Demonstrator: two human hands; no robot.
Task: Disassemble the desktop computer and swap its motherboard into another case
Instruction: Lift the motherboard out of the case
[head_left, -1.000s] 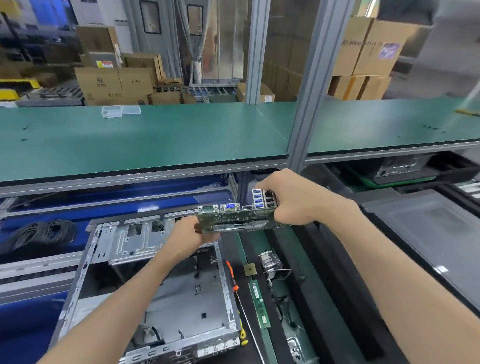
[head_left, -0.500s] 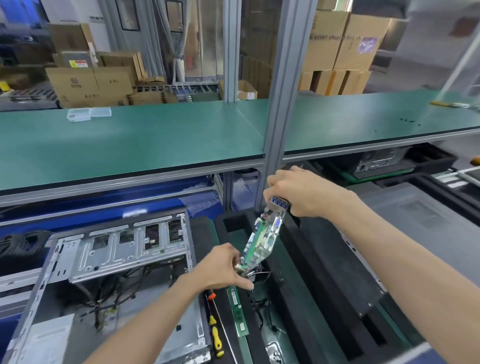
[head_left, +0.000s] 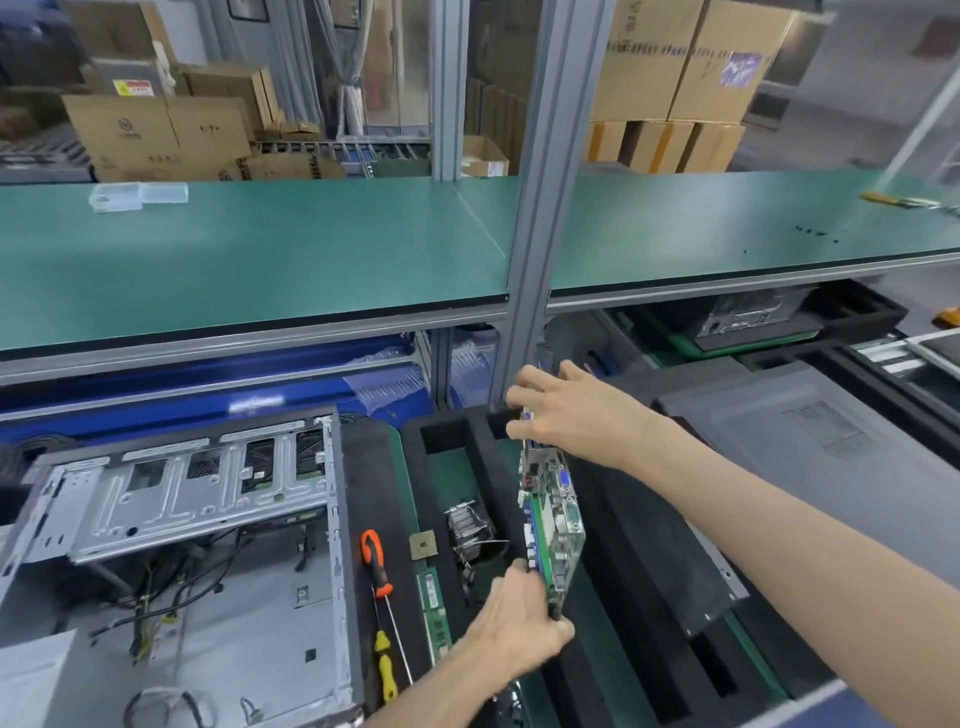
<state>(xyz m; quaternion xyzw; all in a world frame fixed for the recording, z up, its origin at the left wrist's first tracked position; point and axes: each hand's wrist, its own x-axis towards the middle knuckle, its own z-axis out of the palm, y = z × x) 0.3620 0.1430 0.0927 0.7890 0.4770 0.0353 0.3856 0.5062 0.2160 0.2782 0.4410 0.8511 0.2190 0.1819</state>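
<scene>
Green-matted bench shelf (head_left: 260, 249) above, cardboard cartons stacked behind; I work on the lower level among black foam trays (head_left: 447, 441). Motherboard (head_left: 553, 525) is out of the open steel case (head_left: 197, 545) and held on edge over the foam tray, I/O ports facing right. My left hand (head_left: 511, 631) clamps its near lower edge; my right hand (head_left: 571, 415) pinches the far upper end, other fingers spread. Case interior: bare stamped sheet metal, loose black cables left in the bottom. Already removed, by the look of it: heatsink (head_left: 467, 525), square CPU chip (head_left: 423, 545), green RAM stick (head_left: 435, 613), all lying in the tray strip. Orange-handled screwdriver (head_left: 378, 561) beside the case. Remaining, I judge: seat board in the second case, refit parts; which unit that case is I cannot tell
</scene>
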